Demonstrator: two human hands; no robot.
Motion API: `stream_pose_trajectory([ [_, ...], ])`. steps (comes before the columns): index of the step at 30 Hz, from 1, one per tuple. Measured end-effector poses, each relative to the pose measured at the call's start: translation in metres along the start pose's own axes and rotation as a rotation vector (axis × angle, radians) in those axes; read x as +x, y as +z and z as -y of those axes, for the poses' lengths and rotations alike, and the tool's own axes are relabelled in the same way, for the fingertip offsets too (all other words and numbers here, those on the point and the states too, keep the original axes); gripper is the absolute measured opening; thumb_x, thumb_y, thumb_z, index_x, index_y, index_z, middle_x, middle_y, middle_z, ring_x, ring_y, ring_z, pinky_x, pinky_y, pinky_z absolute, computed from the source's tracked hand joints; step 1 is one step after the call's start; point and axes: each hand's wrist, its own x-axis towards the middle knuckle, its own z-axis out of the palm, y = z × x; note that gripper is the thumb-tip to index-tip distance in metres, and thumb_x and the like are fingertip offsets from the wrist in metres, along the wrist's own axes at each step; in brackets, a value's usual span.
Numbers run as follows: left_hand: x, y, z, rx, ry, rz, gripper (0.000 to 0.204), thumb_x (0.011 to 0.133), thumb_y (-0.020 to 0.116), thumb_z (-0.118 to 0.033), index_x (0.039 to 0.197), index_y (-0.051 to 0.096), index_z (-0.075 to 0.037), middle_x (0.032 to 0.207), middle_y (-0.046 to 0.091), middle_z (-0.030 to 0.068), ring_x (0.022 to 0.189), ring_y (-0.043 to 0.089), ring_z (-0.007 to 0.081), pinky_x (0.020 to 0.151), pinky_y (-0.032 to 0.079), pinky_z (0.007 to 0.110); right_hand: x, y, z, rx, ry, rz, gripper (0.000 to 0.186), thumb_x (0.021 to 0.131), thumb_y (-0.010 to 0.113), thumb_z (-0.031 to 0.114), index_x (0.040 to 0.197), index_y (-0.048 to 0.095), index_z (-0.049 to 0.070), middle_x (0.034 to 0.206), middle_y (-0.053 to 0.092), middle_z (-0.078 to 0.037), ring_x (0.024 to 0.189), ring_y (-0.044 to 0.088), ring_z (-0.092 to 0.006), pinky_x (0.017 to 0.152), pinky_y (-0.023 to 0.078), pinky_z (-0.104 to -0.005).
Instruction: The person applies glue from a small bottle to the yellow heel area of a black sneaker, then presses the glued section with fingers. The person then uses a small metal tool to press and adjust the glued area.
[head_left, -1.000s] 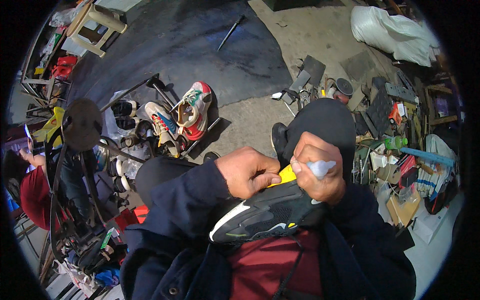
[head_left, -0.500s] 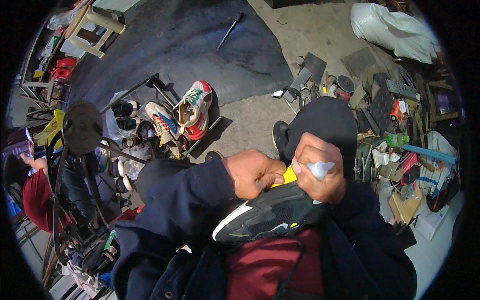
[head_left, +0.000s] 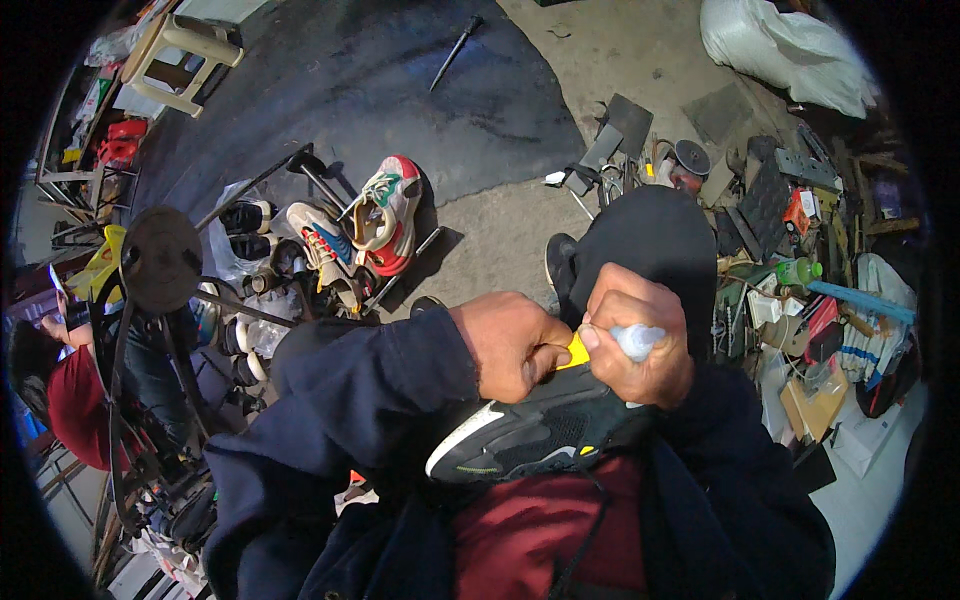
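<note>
One black shoe [head_left: 530,435] rests against my maroon shirt [head_left: 545,520], probably for steadiness, just below my left fingers [head_left: 542,338], which pinch a yellow piece [head_left: 578,352]; my right fingers [head_left: 628,288] clench a whitish object [head_left: 638,342]. Beyond them, leftward, sits a red-and-beige sneaker [head_left: 398,250].

One left hand [head_left: 508,345] and one right hand [head_left: 640,303], two in all, are being counted, along with one black shoe [head_left: 530,440], one yellow piece [head_left: 577,352] and one whitish handle [head_left: 638,343]. Two colourful sneakers [head_left: 403,238], one stool [head_left: 195,38], one white sack [head_left: 780,55], one dark rod [head_left: 454,58] and one green bottle [head_left: 798,271] are also being counted. Other shoes [head_left: 243,216] are being partly hidden, beyond counting.
</note>
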Motion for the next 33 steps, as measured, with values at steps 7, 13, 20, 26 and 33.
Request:
stream_pose_trajectory([
  [7, 0.002, 0.006, -0.003, 0.0, -0.012, -0.066, 0.013, 0.092, 0.062, -0.013, 0.089, 0.069, -0.003, 0.078, 0.066, 0.0239, 0.077, 0.065, 0.0465, 0.067, 0.051, 0.052, 0.001, 0.001, -0.002, 0.002, -0.015, -0.061, 0.02, 0.078, 0.074, 0.001, 0.071, 0.056, 0.004, 0.073, 0.051, -0.011, 0.057, 0.054, -0.0295, 0.052, 0.041, -0.04],
  [13, 0.0, 0.011, -0.008, 0.028, -0.009, -0.06, 0.013, 0.095, 0.061, -0.013, 0.093, 0.07, -0.003, 0.078, 0.069, 0.0204, 0.075, 0.067, 0.042, 0.068, 0.053, 0.048, 0.003, -0.008, 0.002, 0.038, -0.084, -0.042, 0.017, 0.081, 0.077, 0.003, 0.079, 0.06, 0.004, 0.077, 0.056, -0.01, 0.058, 0.055, -0.024, 0.054, 0.043, -0.0368],
  [20, -0.002, 0.013, -0.01, 0.069, -0.007, -0.042, 0.013, 0.098, 0.058, -0.013, 0.096, 0.067, -0.003, 0.076, 0.068, 0.017, 0.072, 0.067, 0.038, 0.068, 0.051, 0.046, -0.004, -0.021, 0.021, 0.233, 0.218, -0.063, 0.015, 0.089, 0.075, 0.006, 0.082, 0.062, 0.003, 0.086, 0.06, -0.006, 0.07, 0.055, -0.0126, 0.064, 0.042, -0.028],
  [26, -0.004, 0.012, -0.009, 0.025, -0.033, -0.012, 0.015, 0.1, 0.056, -0.014, 0.101, 0.065, -0.003, 0.077, 0.067, 0.0162, 0.073, 0.066, 0.0368, 0.069, 0.051, 0.045, -0.011, -0.035, 0.03, 0.169, 0.242, -0.068, 0.024, 0.097, 0.065, 0.01, 0.076, 0.06, 0.0, 0.087, 0.06, -0.007, 0.073, 0.055, -0.0123, 0.066, 0.042, -0.0277],
  [33, -0.004, 0.015, -0.008, 0.036, -0.023, -0.031, 0.019, 0.103, 0.053, -0.017, 0.101, 0.065, -0.003, 0.079, 0.068, 0.0174, 0.074, 0.066, 0.0373, 0.07, 0.051, 0.046, -0.004, -0.031, 0.028, 0.221, 0.024, -0.194, 0.026, 0.095, 0.058, 0.015, 0.074, 0.059, 0.002, 0.079, 0.057, -0.009, 0.064, 0.054, -0.0154, 0.06, 0.042, -0.0311],
])
